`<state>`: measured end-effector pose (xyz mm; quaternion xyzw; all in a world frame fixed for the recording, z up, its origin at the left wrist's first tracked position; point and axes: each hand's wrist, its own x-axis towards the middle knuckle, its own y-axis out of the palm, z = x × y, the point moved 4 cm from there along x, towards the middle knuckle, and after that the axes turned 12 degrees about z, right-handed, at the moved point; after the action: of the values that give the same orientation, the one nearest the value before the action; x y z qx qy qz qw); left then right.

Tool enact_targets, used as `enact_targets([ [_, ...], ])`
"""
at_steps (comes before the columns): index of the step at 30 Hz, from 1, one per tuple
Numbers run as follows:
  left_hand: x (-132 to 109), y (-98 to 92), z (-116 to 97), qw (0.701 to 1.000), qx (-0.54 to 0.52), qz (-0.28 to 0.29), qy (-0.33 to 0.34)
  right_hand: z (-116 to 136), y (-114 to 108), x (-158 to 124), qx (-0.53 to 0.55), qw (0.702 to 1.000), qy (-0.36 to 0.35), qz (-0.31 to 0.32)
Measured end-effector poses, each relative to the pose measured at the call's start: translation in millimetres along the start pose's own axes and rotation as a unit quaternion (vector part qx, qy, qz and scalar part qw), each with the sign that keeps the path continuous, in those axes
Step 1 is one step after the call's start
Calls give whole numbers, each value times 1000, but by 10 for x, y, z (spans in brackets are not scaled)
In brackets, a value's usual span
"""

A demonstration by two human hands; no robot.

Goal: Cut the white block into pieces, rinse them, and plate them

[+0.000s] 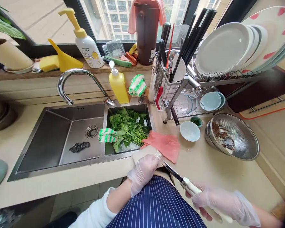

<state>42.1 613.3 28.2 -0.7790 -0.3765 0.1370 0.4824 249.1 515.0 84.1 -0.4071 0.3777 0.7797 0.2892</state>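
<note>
Gloved in clear plastic, my left hand is closed on the upper part of a pale, flat packet with a clear plastic edge. My right hand, gloved the same way, grips white-handled kitchen scissors. Their dark blades point up and left, near the packet's right corner; whether they touch it I cannot tell. Pink rubber gloves lie just behind the packet, partly over the sink's edge. Leafy greens fill the small right basin beyond. What the packet contains is hidden.
A striped green-and-white cloth hangs on the divider between basins. The large basin holds a dark scrubber. On the right are a white bowl, a metal colander and a dish rack. A curved faucet overhangs the sink.
</note>
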Motion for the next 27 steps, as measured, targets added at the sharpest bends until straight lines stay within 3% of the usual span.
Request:
enact_targets([
  [7,-37,113,-146,997,53,20,56,-41,105,101,56,997,26,-54],
  [13,-116,245,-133,994,79,51,46,-168,60,231,51,997,18,-63],
  [21,-158,263,-97,996,61,39,45,-196,-29,224,56,997,23,-49],
  [24,-188,111,-53,998,14,51,47,-160,-117,145,71,997,13,-4],
  [27,-235,-105,-4,996,-16,75,51,-143,-209,147,114,987,0,112],
])
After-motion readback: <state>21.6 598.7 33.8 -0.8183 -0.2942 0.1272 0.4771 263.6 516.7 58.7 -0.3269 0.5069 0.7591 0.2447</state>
